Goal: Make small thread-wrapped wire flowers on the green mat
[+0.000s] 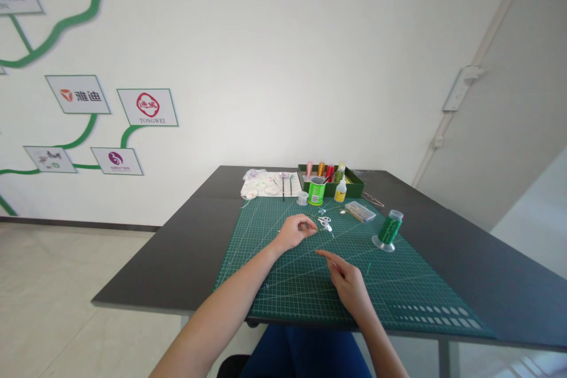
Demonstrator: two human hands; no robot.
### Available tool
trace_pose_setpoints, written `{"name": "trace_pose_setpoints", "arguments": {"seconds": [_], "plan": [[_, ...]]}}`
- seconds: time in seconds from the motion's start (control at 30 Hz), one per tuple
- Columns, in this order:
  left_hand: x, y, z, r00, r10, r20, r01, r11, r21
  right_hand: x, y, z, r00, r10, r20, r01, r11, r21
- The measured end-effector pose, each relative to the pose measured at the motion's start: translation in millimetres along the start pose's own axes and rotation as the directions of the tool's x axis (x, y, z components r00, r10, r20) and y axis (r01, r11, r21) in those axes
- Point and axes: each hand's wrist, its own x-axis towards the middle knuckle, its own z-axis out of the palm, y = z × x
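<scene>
My left hand (298, 232) is over the middle of the green cutting mat (287, 283), thumb and fingertips drawn together in a pinch. Closer to me, my right hand (348, 280) has its fingers pressed together and pointing left. Whatever either hand pinches is too fine to make out. Just right of the left fingertips lie small scissors (325, 222) with white handles. A spool of green thread (390, 229) stands upright on the mat, to the right of both hands.
Toward the back are a clear case (359, 211), a glue bottle (340, 191), a green can (316, 192) and a small white spool (302, 198). Behind them a dark green box (354, 190) holds coloured spools. Brushes (283, 189) lie on a white cloth (263, 184) at back left.
</scene>
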Motion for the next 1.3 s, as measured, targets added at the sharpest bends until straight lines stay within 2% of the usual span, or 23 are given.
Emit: {"name": "trace_pose_setpoints", "arguments": {"seconds": [0.4,1.3], "plan": [[1.5,-1.7,0.3,1.0,0.01,-0.006,-0.01,1.0,-0.005,-0.6,-0.3,0.5,0.998,-0.054,-0.041,0.054,0.999,0.002],[0.2,1.8,-1.2,1.0,0.019,-0.007,-0.018,1.0,0.009,-0.8,-5.0,-0.7,0.996,-0.07,-0.054,0.069,0.997,-0.017]]}}
